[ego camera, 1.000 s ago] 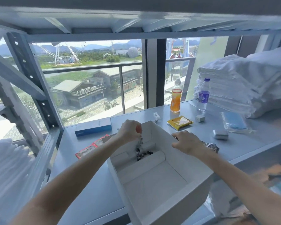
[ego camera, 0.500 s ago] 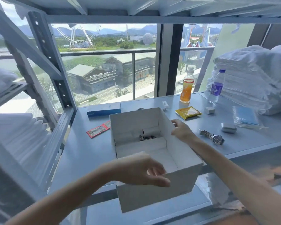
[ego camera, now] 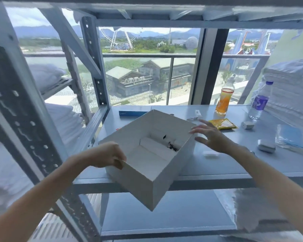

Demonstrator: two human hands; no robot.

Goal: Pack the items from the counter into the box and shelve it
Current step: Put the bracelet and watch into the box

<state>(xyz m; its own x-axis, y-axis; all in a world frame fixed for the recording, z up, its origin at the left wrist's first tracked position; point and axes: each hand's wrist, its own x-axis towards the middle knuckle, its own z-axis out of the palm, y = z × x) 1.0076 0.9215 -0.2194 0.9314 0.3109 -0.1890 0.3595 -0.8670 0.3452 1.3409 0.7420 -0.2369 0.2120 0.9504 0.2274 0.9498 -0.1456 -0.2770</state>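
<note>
The open white cardboard box [ego camera: 138,187] sits skewed on the grey metal counter [ego camera: 217,165], its near corner jutting past the front edge; I cannot tell whether it is lifted clear. A small dark item [ego camera: 171,146] lies in its far compartment. The left hand [ego camera: 108,158] grips the rim at the box's nine o'clock, fingers curled over the wall. The right hand [ego camera: 212,137] is released, fingers spread, at two o'clock by the far corner; contact is unclear. Packing looks barely begun: the next move likely calls for steadying the box and reaching for a loose item. At one o'clock lie a yellow foil sachet [ego camera: 222,124] and a small white cube [ego camera: 248,125]; at three, a white oval case [ego camera: 267,145] and a blue packet in clear plastic [ego camera: 294,137]. An orange juice bottle [ego camera: 224,100] and clear water bottle [ego camera: 259,102] stand behind, beside stacked white towels [ego camera: 290,95]. Beyond, a window [ego camera: 147,75] shows buildings and a Ferris wheel.
</note>
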